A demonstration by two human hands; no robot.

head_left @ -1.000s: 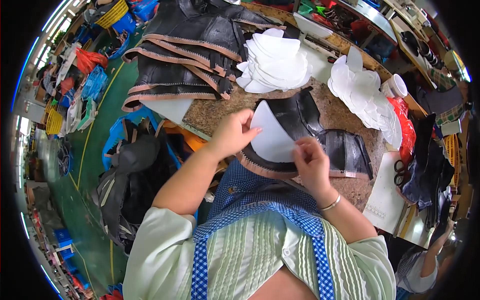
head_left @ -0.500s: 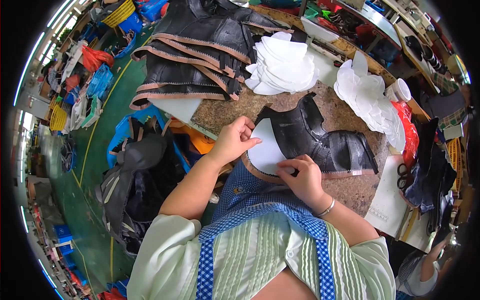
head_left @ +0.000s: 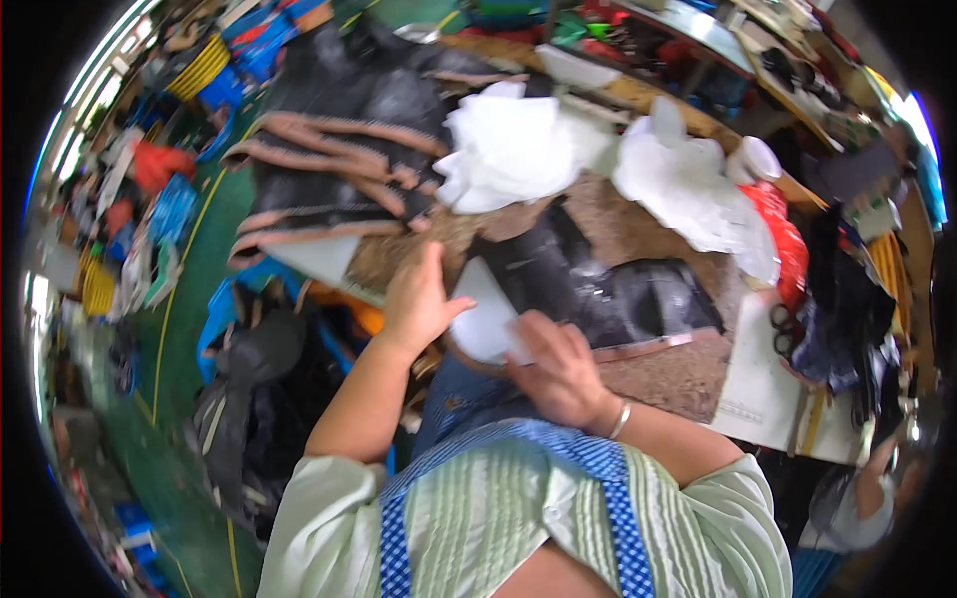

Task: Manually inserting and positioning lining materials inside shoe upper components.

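Note:
A black shoe-upper-like piece with a pinkish-brown stitched edge [head_left: 648,299] lies on the brown mottled board in front of me. On its left part rests a white curved sheet piece [head_left: 483,314]. My left hand [head_left: 414,304] is open beside the white piece's left edge, fingers stretched up and thumb out. My right hand [head_left: 558,369] lies over the white piece's lower right part. Its fingers are blurred but look stretched out flat, with no held thing visible. The right palm hides some of the lower edge.
A pile of black pieces with pinkish-brown edges [head_left: 339,149] stands at the back left. Two heaps of white pieces [head_left: 513,149] lie behind the work. Scissors [head_left: 783,329] and a red plastic bag [head_left: 783,239] are at the right. A blue basket [head_left: 214,319] with dark pieces stands left.
My left hand has let go of the white piece's edge and opened, fingers now upward. My right hand has gone from a pinch to fingers spread over the piece. The whole view has shifted.

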